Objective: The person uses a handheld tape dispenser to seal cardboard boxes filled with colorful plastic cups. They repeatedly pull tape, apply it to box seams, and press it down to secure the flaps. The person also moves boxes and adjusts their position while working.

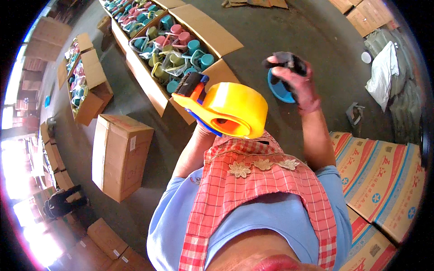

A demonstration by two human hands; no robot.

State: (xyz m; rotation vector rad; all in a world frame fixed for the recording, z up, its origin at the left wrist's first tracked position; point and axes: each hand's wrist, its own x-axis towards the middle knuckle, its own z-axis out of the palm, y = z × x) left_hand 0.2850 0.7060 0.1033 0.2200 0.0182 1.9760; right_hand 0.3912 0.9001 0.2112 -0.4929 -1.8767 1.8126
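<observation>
My left hand [204, 129] grips the tape dispenser [237, 103], left of my half-curled right hand [296, 80], whose hold I can't tell.

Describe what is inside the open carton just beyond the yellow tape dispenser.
The carton holds teal, pink and green round-topped items, some in clear plastic. Anything beneath this top layer is covered; the tape dispenser hides part of the near edge.

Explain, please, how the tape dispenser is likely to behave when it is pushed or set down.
The tape dispenser probably stays stiff, as its side looks like hard plastic. It may be heavy for its size, because the yellow tape roll looks thick. The roll's round face could let it rock or tip.
</observation>
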